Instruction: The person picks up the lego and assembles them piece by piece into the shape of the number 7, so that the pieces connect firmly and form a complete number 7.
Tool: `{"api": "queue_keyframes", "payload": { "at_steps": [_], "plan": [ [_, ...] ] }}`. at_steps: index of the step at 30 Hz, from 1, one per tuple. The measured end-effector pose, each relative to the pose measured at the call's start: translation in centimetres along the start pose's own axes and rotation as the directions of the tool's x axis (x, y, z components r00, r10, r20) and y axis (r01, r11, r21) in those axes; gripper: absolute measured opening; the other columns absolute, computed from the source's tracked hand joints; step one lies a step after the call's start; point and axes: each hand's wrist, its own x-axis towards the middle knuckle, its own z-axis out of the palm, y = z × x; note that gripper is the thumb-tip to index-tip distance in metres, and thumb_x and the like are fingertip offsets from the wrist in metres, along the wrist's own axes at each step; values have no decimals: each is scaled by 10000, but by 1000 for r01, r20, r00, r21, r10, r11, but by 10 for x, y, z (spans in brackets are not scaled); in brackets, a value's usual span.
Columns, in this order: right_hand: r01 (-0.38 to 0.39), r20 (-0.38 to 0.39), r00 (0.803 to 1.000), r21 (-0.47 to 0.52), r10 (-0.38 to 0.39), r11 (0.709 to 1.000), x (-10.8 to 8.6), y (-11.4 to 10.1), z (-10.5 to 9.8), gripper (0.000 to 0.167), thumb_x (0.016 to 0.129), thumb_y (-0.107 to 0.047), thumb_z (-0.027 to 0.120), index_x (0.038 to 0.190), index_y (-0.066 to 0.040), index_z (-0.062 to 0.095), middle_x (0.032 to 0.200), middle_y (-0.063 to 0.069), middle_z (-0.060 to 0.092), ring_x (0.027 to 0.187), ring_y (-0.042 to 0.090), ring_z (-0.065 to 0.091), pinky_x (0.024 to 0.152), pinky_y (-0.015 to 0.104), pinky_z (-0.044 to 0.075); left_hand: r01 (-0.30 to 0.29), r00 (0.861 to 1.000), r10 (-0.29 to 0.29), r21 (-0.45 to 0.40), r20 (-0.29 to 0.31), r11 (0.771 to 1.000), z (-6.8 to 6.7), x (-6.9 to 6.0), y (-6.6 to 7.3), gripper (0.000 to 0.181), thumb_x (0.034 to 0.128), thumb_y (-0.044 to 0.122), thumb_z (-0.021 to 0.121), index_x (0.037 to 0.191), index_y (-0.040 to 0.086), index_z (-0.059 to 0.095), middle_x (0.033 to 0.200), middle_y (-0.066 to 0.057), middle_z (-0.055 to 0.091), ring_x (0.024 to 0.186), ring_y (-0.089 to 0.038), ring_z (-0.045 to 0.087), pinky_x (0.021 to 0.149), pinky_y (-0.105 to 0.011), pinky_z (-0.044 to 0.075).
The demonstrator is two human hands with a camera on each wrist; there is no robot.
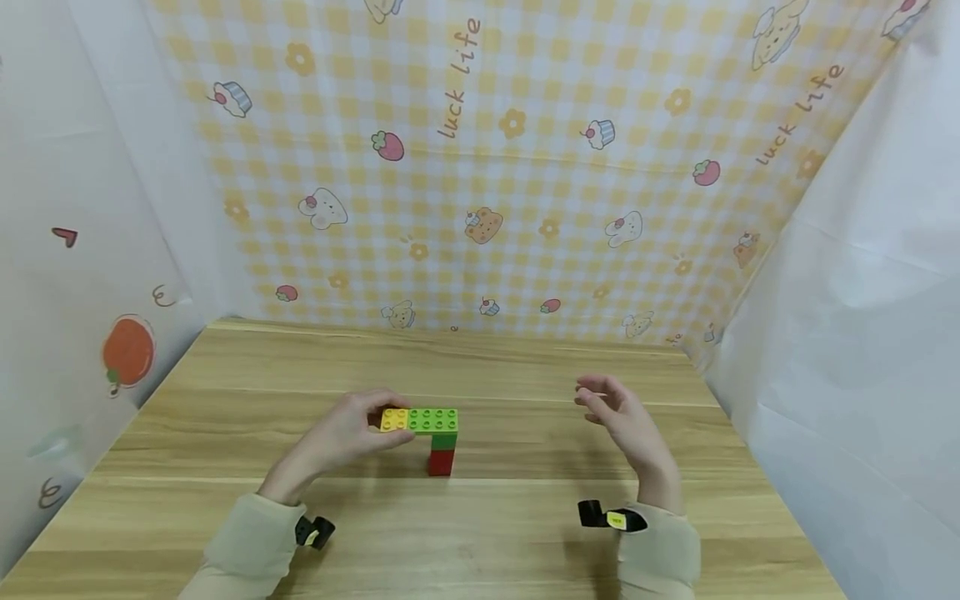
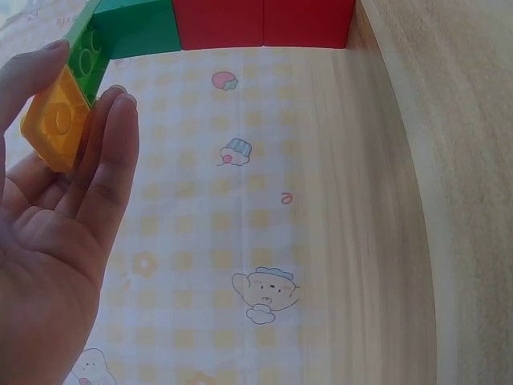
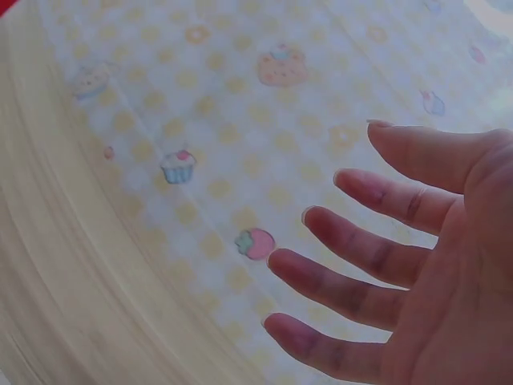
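Note:
A small stack of toy building bricks stands on the wooden table: red bricks [image 1: 441,463] at the bottom, a dark green brick [image 1: 444,442] above, and a long light green brick [image 1: 433,421] across the top. Two red bricks, one over the other, show in the left wrist view. At the light green brick's left end, a yellow brick [image 1: 393,419] juts out beside the column. My left hand [image 1: 347,432] pinches this yellow brick between thumb and fingers. Off to the right, my right hand [image 1: 624,423] hovers above the table, fingers loosely bent and holding nothing.
The wooden table [image 1: 517,533] runs back to a yellow checked cloth [image 1: 525,183] with printed cartoons. White sheets hang on the left [image 1: 67,167] and right [image 1: 847,333] sides. Each sleeve carries a small black wrist device.

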Motion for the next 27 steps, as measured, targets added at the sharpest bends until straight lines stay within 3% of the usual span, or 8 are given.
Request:
{"api": "queue_keyframes", "payload": {
  "at_steps": [7,13,21,27],
  "plan": [
    [-42,-62,997,12,43,999,-13,12,-33,501,1013,-354,537,1358,-4,441,1354,159,480,1133,193,554,926,377,483,4,1000,-4,15,20,1000,-1,1,3,435,861,362,757,1168,66,670,1013,12,638,821,-133,584,692,-265,507],
    [-83,-101,993,-158,68,984,-9,22,-61,512,1009,-377,538,1344,5,470,1304,205,496,1130,289,556,866,329,497,3,1000,-4,17,23,1000,-1,2,2,437,865,358,754,1172,60,666,1007,2,639,806,-133,576,671,-262,502],
    [-46,-48,998,-368,30,929,-2,49,-93,382,1003,-264,580,1254,19,521,1210,200,553,1060,345,574,794,346,513,-16,1000,15,28,16,999,-1,2,2,417,865,349,757,1157,63,673,1000,14,640,807,-118,579,680,-260,503],
    [-47,23,998,-400,61,915,0,74,-110,377,964,-131,633,1249,82,509,1174,255,560,972,337,604,697,384,525,-21,1000,20,32,13,999,-2,2,2,418,864,352,757,1154,64,674,997,18,639,807,-114,575,678,-260,501]
  ]
}}
